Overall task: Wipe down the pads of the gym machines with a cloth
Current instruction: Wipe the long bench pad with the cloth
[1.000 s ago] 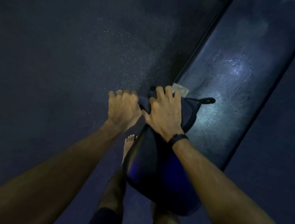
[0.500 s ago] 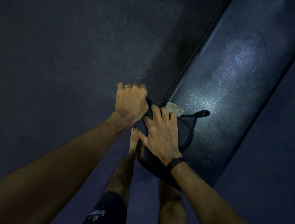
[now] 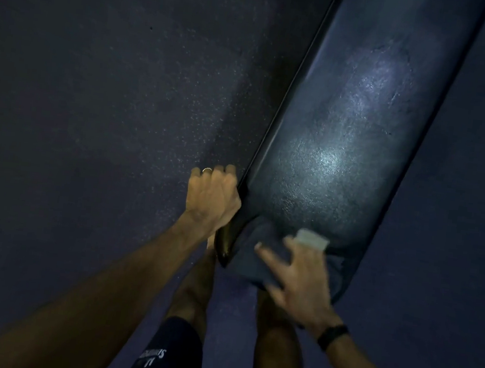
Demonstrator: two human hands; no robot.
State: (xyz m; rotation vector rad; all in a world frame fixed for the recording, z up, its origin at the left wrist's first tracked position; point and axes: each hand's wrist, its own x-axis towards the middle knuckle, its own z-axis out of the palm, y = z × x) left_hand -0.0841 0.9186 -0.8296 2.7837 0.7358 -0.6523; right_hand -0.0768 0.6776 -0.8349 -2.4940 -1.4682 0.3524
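Observation:
A long dark bench pad point(image 3: 340, 140) runs from the top right down to its rounded near end. A dark cloth point(image 3: 253, 254) with a pale tag point(image 3: 311, 239) lies over that near end. My right hand point(image 3: 297, 276) lies on the cloth with spread fingers, blurred by motion. My left hand point(image 3: 212, 198) curls its fingers round the pad's left edge, a ring on one finger.
Dark speckled rubber floor point(image 3: 108, 108) surrounds the bench on both sides. My bare legs point(image 3: 193, 287) and dark shorts stand just below the pad's near end. The scene is dimly lit.
My right hand has slid with the cloth to the right across the pad's near end, fingers now spread. My left hand stays on the pad's left edge.

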